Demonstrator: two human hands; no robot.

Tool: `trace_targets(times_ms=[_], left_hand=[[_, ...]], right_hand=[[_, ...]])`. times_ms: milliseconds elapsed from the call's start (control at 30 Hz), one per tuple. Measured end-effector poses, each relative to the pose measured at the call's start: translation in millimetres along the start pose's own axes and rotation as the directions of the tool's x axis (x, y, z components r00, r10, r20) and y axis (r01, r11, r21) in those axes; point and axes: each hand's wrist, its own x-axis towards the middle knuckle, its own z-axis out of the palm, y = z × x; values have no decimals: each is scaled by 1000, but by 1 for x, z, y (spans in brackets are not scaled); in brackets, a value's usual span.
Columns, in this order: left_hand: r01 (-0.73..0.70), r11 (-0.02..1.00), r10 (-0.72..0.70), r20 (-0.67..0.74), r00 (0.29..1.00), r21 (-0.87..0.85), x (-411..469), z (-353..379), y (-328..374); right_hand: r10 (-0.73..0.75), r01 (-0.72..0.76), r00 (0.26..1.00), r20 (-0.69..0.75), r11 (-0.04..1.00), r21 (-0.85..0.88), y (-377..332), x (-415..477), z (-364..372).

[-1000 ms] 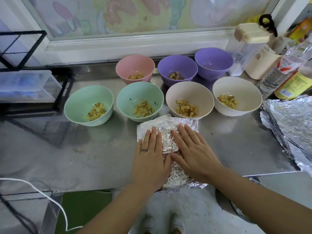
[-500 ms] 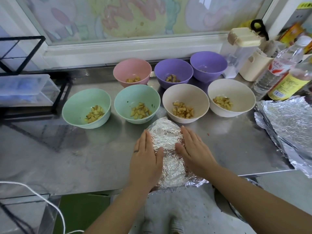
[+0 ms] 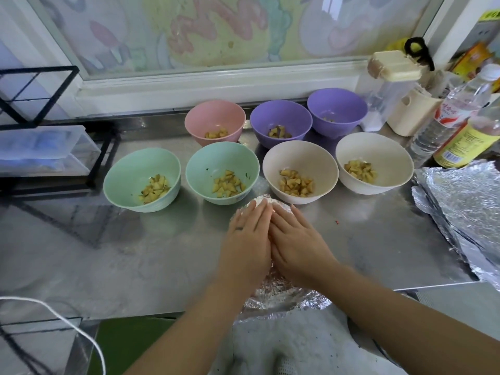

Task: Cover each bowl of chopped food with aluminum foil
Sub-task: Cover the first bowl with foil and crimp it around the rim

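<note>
Steel counter (image 3: 108,253) below a painted window. Left hand (image 3: 247,239) and right hand (image 3: 295,244) flat, side by side, fingers straight, pressing a crumpled foil sheet (image 3: 281,296) lying lengthwise away from the body. Just past the right fingertips, an uncovered beige bowl (image 3: 300,158) of chopped food. Teal bowl (image 3: 221,161) beside it, nearer the left hand. Spare foil (image 3: 465,212) far right.

Colours: mint bowl (image 3: 127,174) at 9, aqua bowl (image 3: 205,163) at 11, pink bowl (image 3: 213,115) at 11. Two purple bowls (image 3: 281,115) at 1. Two cream bowls (image 3: 319,161) at 3. Chopped food (image 3: 296,184) is yellow-brown. Foil sheet (image 3: 284,299) at 6 is crinkled silver. Counter (image 3: 108,253) is dull grey steel. Window (image 3: 216,28) has pastel swirls.
</note>
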Motion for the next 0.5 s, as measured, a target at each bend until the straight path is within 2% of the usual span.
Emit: trace_targets(times_ms=[100,167,500], left_hand=[[-24,990,8,116,993,138,-2,13,-6],[3,985,-27,134,991,172,-2,14,-8],[180,977,-194,139,971,112,4,6,-9]], right_hand=[[16,-14,999,32,998,-55,6,-4,11],[40,-38,999,30,998,-58,7,-4,12],[189,-189,982,14,982,28,15,6,3]])
